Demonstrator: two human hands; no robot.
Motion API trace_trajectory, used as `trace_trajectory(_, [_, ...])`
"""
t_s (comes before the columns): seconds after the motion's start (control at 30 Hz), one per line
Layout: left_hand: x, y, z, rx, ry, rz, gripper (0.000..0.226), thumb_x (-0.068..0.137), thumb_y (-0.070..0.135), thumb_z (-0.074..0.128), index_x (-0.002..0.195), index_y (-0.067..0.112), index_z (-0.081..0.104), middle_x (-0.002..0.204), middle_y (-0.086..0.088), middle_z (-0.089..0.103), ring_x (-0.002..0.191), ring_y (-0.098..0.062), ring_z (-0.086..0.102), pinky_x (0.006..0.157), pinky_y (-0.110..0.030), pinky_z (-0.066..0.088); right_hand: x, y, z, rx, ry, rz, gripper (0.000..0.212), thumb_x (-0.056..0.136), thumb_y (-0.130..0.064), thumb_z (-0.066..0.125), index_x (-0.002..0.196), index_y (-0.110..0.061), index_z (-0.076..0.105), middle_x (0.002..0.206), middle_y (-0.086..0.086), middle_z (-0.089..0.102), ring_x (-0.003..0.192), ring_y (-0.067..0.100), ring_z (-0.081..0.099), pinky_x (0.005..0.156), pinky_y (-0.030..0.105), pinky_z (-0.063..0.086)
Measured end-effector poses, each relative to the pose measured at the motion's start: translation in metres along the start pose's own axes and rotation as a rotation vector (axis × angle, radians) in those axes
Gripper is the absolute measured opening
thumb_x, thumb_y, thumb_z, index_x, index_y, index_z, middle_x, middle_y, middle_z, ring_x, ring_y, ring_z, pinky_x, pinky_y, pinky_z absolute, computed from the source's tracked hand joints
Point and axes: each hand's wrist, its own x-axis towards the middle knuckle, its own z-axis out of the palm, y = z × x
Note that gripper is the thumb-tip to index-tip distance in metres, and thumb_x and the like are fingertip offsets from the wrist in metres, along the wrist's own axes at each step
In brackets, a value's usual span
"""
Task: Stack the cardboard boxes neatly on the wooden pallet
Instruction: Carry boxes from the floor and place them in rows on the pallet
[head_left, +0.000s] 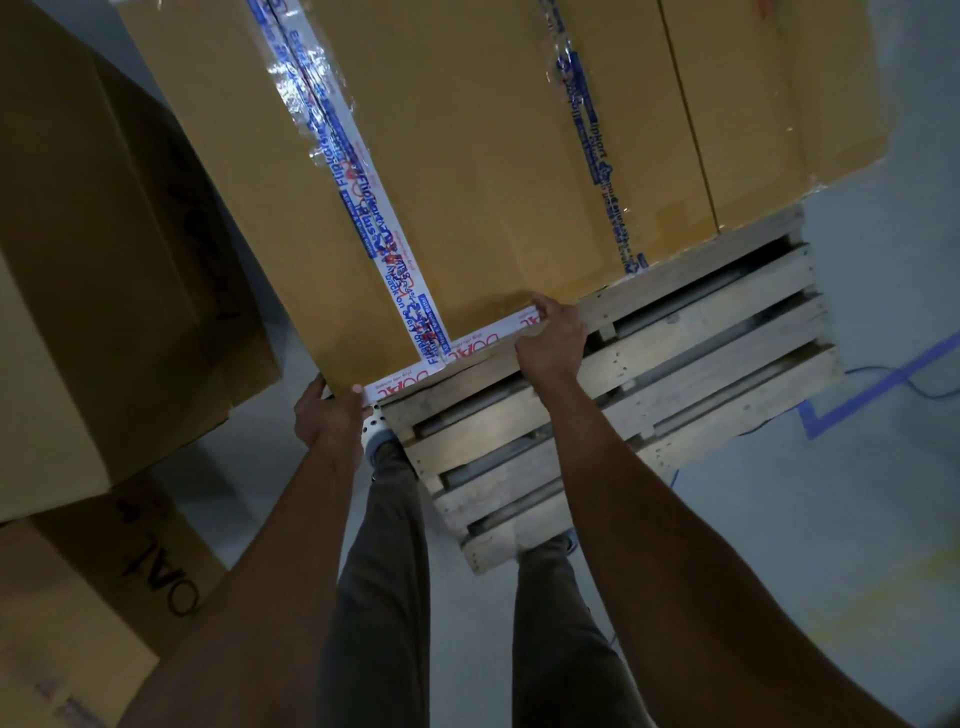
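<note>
Head view: the cardboard box (467, 156) stands on the far part of the wooden pallet (701, 338). Its taped seam runs away from the person and its near bottom edge lies across the slats. The left grip (327, 415) clasps the box's near left corner, which seems to overhang the pallet's side. The right grip (550, 338) pinches the same edge further right. Both are equally near, so a squaring shove probably goes rightward. Spare boxes (104, 260) stand left.

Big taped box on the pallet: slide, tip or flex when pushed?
Probably stiff: the taped box shows flat, uncreased faces. Likely drags on the gapped pallet slats. Probably awkward one-handed: left hand and right hand both grip its bottom edge.
</note>
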Motion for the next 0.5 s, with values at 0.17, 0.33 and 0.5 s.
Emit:
trace_trajectory(0.17, [0.002,-0.001,0.002,-0.024,0.057,-0.029,0.054,0.088,-0.008,0.069,0.139,0.007,0.059,0.123,-0.018,0.066,0.090,-0.030,0.070,0.074,-0.034,0.059,-0.011,0.010,0.006,0.369,0.046,0.229,0.071,0.082,0.010,0.055,0.148,-0.015,0.045,0.140,0.007,0.049,0.122,0.023,0.055,0.102,0.041,0.052])
trace_trajectory(0.33, [0.001,-0.012,-0.001,-0.064,0.095,-0.039,0.053,0.084,-0.002,0.074,0.135,0.012,0.065,0.119,-0.013,0.071,0.092,-0.027,0.074,0.074,-0.033,0.063,-0.017,0.006,0.017,0.878,-0.018,0.504,0.050,0.094,0.012,0.049,0.140,-0.006,0.051,0.130,0.011,0.064,0.097,0.015,0.066,0.068,0.017,0.054])
trace_trajectory(0.5, [-0.003,-0.009,-0.002,-0.009,0.055,-0.035,0.056,0.076,-0.003,0.075,0.127,0.018,0.069,0.107,-0.007,0.074,0.087,-0.023,0.074,0.075,-0.034,0.062,-0.028,0.006,0.021,0.948,-0.098,0.495,0.068,0.093,0.018,0.047,0.154,-0.009,0.032,0.149,0.005,0.048,0.130,0.024,0.053,0.097,0.026,0.051])
